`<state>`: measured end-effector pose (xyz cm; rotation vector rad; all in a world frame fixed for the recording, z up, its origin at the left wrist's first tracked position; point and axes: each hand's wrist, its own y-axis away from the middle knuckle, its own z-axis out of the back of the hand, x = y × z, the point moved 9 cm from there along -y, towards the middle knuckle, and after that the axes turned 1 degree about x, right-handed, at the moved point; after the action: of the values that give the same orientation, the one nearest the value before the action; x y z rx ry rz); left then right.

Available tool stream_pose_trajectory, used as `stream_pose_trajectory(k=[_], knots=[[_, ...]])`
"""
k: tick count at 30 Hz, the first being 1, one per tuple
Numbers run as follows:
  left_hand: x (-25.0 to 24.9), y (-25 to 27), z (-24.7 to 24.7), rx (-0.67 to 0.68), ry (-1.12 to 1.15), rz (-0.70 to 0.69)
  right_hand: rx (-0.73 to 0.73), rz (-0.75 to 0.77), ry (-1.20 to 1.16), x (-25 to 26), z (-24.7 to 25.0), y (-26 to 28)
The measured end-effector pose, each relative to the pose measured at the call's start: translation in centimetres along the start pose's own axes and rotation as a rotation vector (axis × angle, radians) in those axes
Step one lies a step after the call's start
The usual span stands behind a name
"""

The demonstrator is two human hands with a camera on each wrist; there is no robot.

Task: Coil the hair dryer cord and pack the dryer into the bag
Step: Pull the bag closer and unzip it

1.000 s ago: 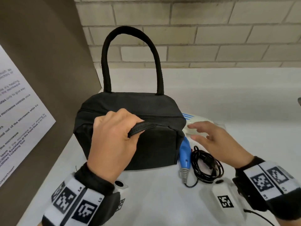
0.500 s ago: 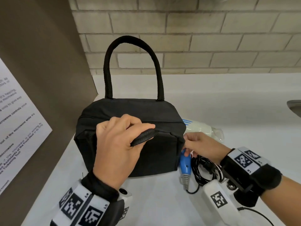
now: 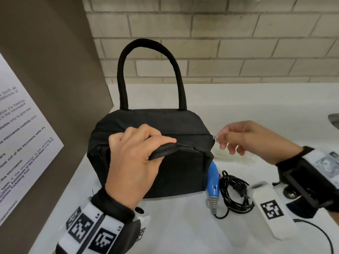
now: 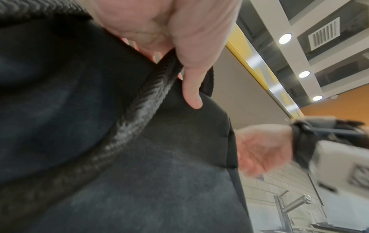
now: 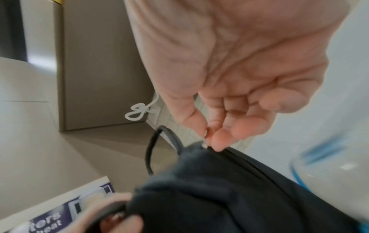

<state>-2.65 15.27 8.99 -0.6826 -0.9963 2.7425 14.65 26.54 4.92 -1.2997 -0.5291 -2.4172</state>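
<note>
A black fabric bag (image 3: pixel 176 167) stands zipped on the white counter, one handle (image 3: pixel 148 74) upright. My left hand (image 3: pixel 135 156) grips the near handle (image 3: pixel 163 149) folded over the bag's top; the ribbed strap (image 4: pixel 139 107) runs under the thumb. My right hand (image 3: pixel 236 138) pinches the small metal zipper pull (image 3: pixel 214 138) at the bag's right top corner, seen between thumb and fingertip (image 5: pixel 205 141). The white and blue hair dryer (image 3: pixel 212 182) lies right of the bag, partly hidden behind it and the hand. Its black cord (image 3: pixel 236 193) sits coiled beside the blue grip.
A brown panel (image 3: pixel 55 70) with a white printed notice (image 3: pixel 23 143) walls off the left side. A brick wall (image 3: pixel 238 43) stands behind the counter. A sink edge (image 3: pixel 334 119) shows at the far right, with a faucet (image 4: pixel 287 208) in the left wrist view.
My right hand has risen from beside the dryer to the bag's right top corner and taken hold of the zipper pull. The left hand keeps its grip on the near handle.
</note>
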Motion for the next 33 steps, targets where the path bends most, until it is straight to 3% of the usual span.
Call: stream_pose_trajectory(k=[12, 15, 17, 20, 23, 27, 33], knots=[[-1.0, -1.2, -1.8, 0.105, 0.094, -0.035, 0.044, 0.160, 0.246, 9.4, -4.0, -2.0], [-0.6, -1.7, -1.0, 0.145, 0.244, 0.076, 0.045, 0.141, 0.186, 9.3, -4.1, -2.5], [-0.1, -2.3, 0.2, 0.094, 0.339, 0.182, 0.037, 0.121, 0.132, 8.8, -3.7, -2.7], [0.9, -3.4, 0.2, 0.119, 0.229, 0.263, 0.026, 0.121, 0.074, 8.5, -3.4, -2.7], [0.4, -4.2, -0.9, 0.169, 0.097, 0.231, 0.016, 0.163, 0.035, 8.8, -3.5, -2.6], [-0.5, -4.7, -0.9, 0.090, 0.077, 0.179, 0.000, 0.244, 0.013, 8.7, -3.4, -2.2], [-0.6, -4.2, -0.8, 0.089, 0.059, 0.146, 0.103, 0.391, 0.177, 7.8, -4.6, -0.5]])
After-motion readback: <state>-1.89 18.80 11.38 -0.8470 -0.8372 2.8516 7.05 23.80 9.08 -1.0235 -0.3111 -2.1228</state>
